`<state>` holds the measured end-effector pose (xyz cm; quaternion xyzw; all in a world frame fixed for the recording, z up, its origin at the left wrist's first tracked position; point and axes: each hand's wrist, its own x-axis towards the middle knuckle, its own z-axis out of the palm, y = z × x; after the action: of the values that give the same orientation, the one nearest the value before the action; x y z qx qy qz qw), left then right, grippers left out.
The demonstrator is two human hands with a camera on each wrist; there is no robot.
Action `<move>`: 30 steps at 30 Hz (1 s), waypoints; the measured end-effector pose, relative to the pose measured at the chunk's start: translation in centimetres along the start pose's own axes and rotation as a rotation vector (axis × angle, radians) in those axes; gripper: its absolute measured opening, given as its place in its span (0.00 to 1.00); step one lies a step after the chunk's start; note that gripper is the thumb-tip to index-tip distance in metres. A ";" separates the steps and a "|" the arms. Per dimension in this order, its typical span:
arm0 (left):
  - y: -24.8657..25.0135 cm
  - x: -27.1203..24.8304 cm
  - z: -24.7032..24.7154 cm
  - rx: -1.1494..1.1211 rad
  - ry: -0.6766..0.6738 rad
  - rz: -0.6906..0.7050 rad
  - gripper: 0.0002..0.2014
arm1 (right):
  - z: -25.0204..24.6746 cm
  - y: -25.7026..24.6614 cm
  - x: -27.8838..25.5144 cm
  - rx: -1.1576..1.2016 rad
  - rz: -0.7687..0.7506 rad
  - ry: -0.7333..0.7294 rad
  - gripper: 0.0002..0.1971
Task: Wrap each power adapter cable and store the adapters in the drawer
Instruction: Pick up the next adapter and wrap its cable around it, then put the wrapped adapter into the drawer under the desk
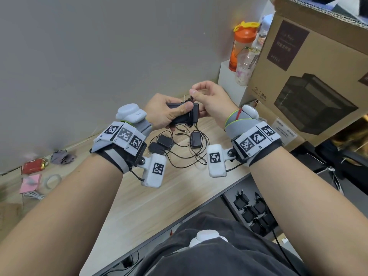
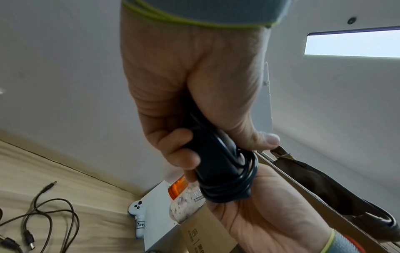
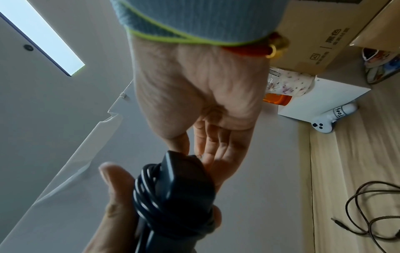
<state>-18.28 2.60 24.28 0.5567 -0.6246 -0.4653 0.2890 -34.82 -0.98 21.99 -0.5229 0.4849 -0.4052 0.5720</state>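
Black adapter (image 1: 182, 114), cable coiled round it, gripped in left hand (image 1: 163, 114) above wooden desk (image 1: 151, 198); right hand (image 1: 211, 100) seemingly pinching cable end.

Your left hand (image 1: 165, 112) is raised, fingers and thumb curled around the adapter (image 1: 184, 114). Your right hand (image 1: 211, 100) sits just beside, thumb and forefinger pinching at its top edge.

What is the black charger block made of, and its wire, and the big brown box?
Charger block: probably hard plastic, smooth and matt black with rounded edges. Its wire, wound around the block: likely rubbery plastic coating, slightly glossy where light catches the loops. Big brown box: cardboard; the wavy corrugated layer shows along its top edge.
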 end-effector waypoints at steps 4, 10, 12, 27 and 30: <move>-0.3 0.3 0.3 0.024 0.036 0.005 0.29 | -0.2 0.5 -0.1 0.009 0.023 -0.036 0.05; -0.8 1.1 1.9 0.041 0.151 -0.044 0.23 | -0.7 1.0 -0.9 -0.027 0.055 -0.076 0.17; -1.0 1.6 2.7 0.014 0.189 -0.068 0.26 | -1.2 1.1 -1.4 0.013 0.098 -0.062 0.22; -3.8 4.1 14.3 -0.161 0.020 -0.336 0.23 | -9.6 10.6 -4.7 0.085 0.281 0.041 0.13; -5.8 4.4 17.9 -0.093 -0.053 -0.403 0.11 | -12.9 14.2 -6.4 0.057 0.372 0.110 0.12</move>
<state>-32.48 3.36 11.16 0.6440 -0.4858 -0.5564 0.1992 -49.31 4.35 8.94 -0.3849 0.5922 -0.3340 0.6241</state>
